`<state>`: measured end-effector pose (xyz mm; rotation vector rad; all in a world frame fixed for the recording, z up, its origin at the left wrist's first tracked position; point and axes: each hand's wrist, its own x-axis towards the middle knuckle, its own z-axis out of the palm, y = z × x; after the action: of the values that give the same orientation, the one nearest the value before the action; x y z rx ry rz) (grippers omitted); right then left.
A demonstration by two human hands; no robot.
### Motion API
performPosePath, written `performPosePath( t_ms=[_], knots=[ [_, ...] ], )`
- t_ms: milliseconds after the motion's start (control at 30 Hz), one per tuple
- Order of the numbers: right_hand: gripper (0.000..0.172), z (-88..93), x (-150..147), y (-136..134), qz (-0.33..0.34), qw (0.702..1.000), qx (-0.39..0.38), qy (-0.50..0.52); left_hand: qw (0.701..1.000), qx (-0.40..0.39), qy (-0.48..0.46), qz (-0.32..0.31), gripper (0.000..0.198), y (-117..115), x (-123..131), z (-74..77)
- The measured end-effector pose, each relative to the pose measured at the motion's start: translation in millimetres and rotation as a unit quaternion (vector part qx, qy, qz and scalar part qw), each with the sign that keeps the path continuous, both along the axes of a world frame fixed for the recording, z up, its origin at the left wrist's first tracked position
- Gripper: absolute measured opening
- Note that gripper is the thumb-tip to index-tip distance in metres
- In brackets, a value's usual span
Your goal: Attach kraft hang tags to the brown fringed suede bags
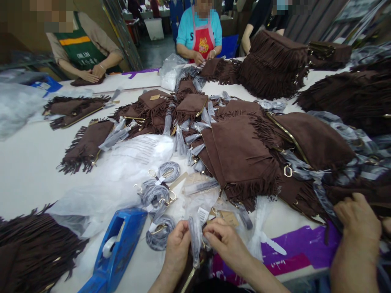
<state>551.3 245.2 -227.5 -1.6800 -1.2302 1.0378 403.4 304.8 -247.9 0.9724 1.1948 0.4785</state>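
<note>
My left hand (178,247) and my right hand (226,240) meet at the table's near edge. Both pinch a narrow clear plastic sleeve (195,236) that holds a wrapped strap. Under them lies a brown bag with a gold zipper (191,276), mostly hidden by my wrists. Small paper tags (229,217) and more wrapped straps (159,195) lie just beyond my fingers. A large brown fringed suede bag (244,158) rests a little further back.
A blue tape dispenser (117,248) sits left of my hands. Piles of brown fringed bags (275,65) cover the white table (27,167). Another person's hand (357,219) rests on bags at right. Three people work at the far side, one in a red apron (202,40).
</note>
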Motion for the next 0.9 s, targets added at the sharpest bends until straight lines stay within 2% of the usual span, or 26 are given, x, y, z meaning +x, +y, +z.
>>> performPosePath(
  t_ms=[67, 133, 267, 333, 400, 433, 500, 533, 567, 600, 633, 667, 733, 800, 900],
  knots=[
    [0.016, -4.0, -0.2, 7.7, 0.011, 0.999, -0.030, 0.044, 1.000, 0.001, -0.002, 0.013, 0.031, 1.3, 3.2, -2.1],
    [0.011, -7.0, -1.7, 14.3, 0.000, 0.989, -0.066, 0.128, 1.000, 0.009, -0.002, 0.015, 0.030, 2.4, 5.3, -5.6],
    [0.011, -10.5, -3.8, 21.7, -0.038, 0.948, -0.145, 0.281, 1.000, 0.011, 0.017, 0.002, 0.030, 6.9, 5.2, -4.4],
    [0.015, -11.6, -3.0, 21.9, -0.060, 0.936, -0.166, 0.304, 0.995, 0.074, 0.068, 0.020, 0.029, 11.7, 3.6, 8.9],
    [0.017, -12.5, -1.4, 20.3, -0.083, 0.925, -0.180, 0.325, 0.969, 0.222, 0.112, 0.003, 0.027, 17.1, 2.6, 30.0],
    [0.018, -12.6, -0.6, 19.0, -0.091, 0.920, -0.185, 0.333, 0.944, 0.308, 0.109, -0.049, 0.026, 19.2, 2.8, 41.1],
    [0.019, -12.3, 0.3, 16.2, -0.102, 0.914, -0.189, 0.344, 0.875, 0.417, 0.059, -0.239, 0.023, 21.1, 4.2, 58.6],
    [0.020, -11.7, 0.4, 14.8, -0.106, 0.912, -0.188, 0.348, 0.836, 0.442, 0.047, -0.323, 0.020, 20.7, 5.2, 63.2],
    [0.022, -11.0, 0.3, 13.5, -0.110, 0.912, -0.186, 0.350, 0.804, 0.452, 0.060, -0.382, 0.019, 19.5, 6.1, 64.7],
    [0.024, -10.0, 0.1, 12.5, -0.114, 0.911, -0.183, 0.351, 0.786, 0.455, 0.096, -0.408, 0.020, 17.6, 6.7, 63.3],
    [0.025, -9.0, -0.3, 11.6, -0.119, 0.911, -0.180, 0.351, 0.785, 0.449, 0.144, -0.402, 0.022, 15.5, 7.0, 59.8],
    [0.026, -8.0, -0.8, 11.1, -0.123, 0.911, -0.178, 0.351, 0.796, 0.432, 0.191, -0.378, 0.024, 13.4, 7.1, 55.1],
    [0.029, -6.9, -2.0, 10.6, -0.128, 0.911, -0.174, 0.352, 0.838, 0.360, 0.240, -0.333, 0.021, 10.3, 7.7, 45.1],
    [0.032, -8.5, -3.4, 10.3, -0.128, 0.913, -0.168, 0.350, 0.884, 0.263, 0.243, -0.300, 0.016, 9.0, 9.2, 36.8],
    [0.037, -16.5, -4.8, 7.3, -0.109, 0.925, -0.155, 0.330, 0.934, 0.150, 0.204, -0.251, 0.013, 8.6, 11.2, 28.3]
  ],
)
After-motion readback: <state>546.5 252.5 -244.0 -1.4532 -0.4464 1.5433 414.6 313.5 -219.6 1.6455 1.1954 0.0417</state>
